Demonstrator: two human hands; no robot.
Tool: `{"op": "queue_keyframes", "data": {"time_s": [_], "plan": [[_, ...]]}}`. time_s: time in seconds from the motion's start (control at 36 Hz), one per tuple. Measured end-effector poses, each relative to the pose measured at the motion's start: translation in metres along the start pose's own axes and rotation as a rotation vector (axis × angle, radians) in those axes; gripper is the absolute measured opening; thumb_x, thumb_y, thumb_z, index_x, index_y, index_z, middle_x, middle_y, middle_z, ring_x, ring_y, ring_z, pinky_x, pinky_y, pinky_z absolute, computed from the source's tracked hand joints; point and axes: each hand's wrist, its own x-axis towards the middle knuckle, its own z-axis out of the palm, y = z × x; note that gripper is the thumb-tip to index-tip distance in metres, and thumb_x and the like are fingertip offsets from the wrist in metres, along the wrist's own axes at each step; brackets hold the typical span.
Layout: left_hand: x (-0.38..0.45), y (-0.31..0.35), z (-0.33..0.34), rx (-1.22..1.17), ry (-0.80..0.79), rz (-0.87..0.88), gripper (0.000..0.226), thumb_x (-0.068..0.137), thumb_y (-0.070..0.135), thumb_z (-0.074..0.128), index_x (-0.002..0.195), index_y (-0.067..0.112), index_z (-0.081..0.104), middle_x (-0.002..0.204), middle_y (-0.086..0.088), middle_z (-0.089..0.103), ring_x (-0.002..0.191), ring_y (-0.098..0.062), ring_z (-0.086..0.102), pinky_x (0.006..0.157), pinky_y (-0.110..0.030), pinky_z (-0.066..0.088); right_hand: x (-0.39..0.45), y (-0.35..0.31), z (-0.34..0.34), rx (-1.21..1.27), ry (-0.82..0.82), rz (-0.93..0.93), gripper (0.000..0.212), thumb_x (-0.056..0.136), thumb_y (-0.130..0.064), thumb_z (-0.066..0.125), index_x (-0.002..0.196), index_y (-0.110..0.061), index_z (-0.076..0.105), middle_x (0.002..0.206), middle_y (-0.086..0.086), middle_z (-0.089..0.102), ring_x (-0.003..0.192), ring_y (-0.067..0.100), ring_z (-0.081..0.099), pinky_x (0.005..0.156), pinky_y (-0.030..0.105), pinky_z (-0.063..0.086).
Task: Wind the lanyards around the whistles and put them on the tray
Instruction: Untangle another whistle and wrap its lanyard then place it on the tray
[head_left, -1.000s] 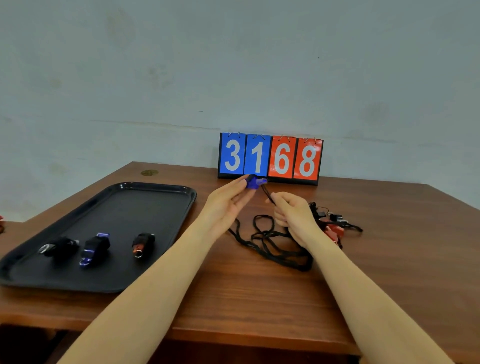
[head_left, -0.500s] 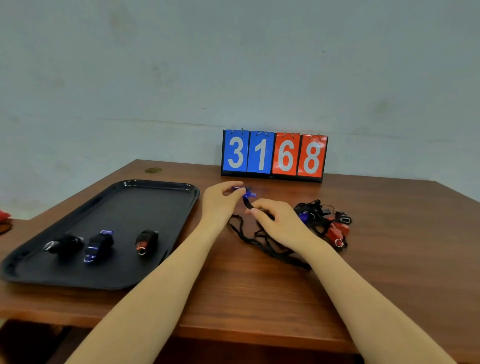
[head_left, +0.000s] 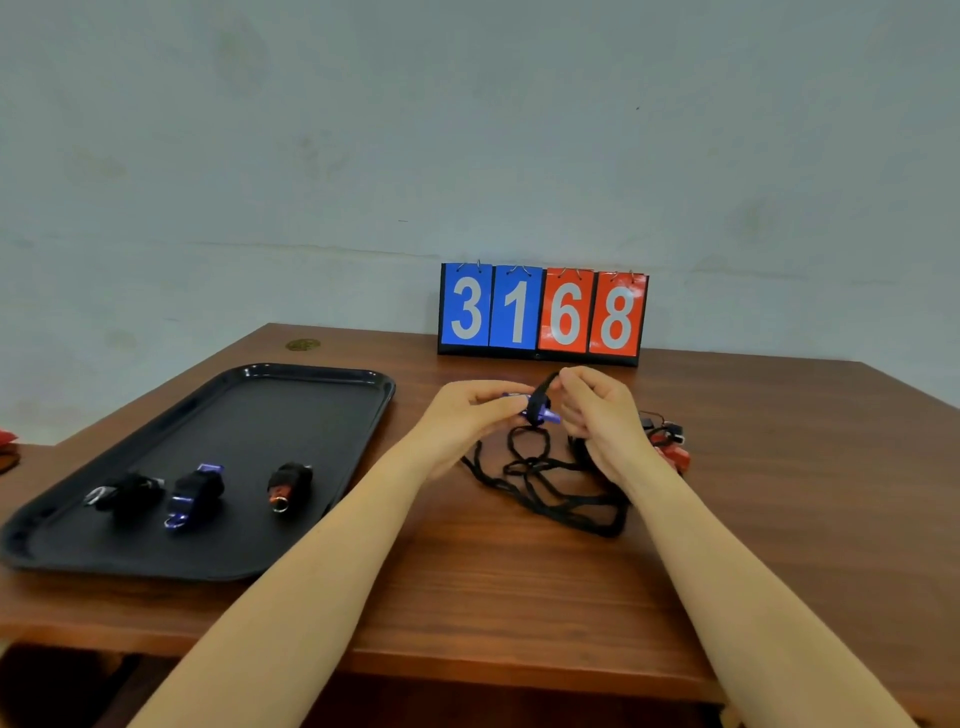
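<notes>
Cord now loops the purple whistle pinched by left hand; right hand, gripping cord, has begun winding.

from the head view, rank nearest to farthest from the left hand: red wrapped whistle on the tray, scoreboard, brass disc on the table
From the left hand:
1. Scoreboard, behind it at the table's back edge.
2. Red wrapped whistle, to its left on the tray.
3. Brass disc, far back left.
</notes>
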Motion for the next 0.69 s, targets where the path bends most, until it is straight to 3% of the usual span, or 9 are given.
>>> {"op": "queue_keyframes", "data": {"time_s": [0.11, 0.33, 0.61, 0.69], "plan": [[0.0, 0.002, 0.004, -0.29, -0.02, -0.032, 0.024, 0.092, 0.008, 0.058, 0.114, 0.009, 0.067, 0.111, -0.008, 0.072, 0.107, -0.018, 0.067, 0.089, -0.026, 0.053, 0.0, 0.002, 0.002, 0.005, -0.011, 0.01, 0.024, 0.1, -0.018, 0.048, 0.091, -0.004, 0.066, 0.053, -0.003, 0.047, 0.046, 0.009, 0.031, 0.044, 0.02, 0.025], [0.006, 0.0, 0.002, -0.648, 0.061, -0.069, 0.028, 0.092, 0.007, 0.057, 0.119, 0.002, 0.063, 0.116, -0.014, 0.068, 0.108, -0.019, 0.065, 0.084, -0.023, 0.054, 0.0, 0.008, 0.009, 0.005, -0.112, 0.043, 0.022, 0.1, -0.015, 0.047, 0.096, -0.008, 0.068, 0.056, -0.001, 0.037, 0.049, 0.013, 0.027, 0.046, 0.025, 0.021], [0.008, -0.008, 0.002, -0.73, 0.215, -0.055, 0.02, 0.094, 0.006, 0.056, 0.112, 0.003, 0.065, 0.105, -0.013, 0.072, 0.099, -0.017, 0.07, 0.079, -0.023, 0.056, -0.003, 0.014, 0.02, -0.137, -0.144, 0.01, 0.025, 0.102, -0.018, 0.044, 0.104, -0.009, 0.067, 0.055, -0.004, 0.039, 0.048, 0.01, 0.03, 0.042, 0.021, 0.024], [0.012, -0.011, -0.003, -0.735, 0.303, -0.034, 0.028, 0.092, 0.006, 0.059, 0.12, 0.001, 0.063, 0.113, -0.015, 0.069, 0.106, -0.018, 0.067, 0.085, -0.025, 0.055, -0.004, 0.017, 0.021, -0.237, -0.18, 0.004, 0.025, 0.102, -0.02, 0.044, 0.104, -0.012, 0.068, 0.054, -0.007, 0.042, 0.048, 0.008, 0.033, 0.043, 0.019, 0.026]]}}
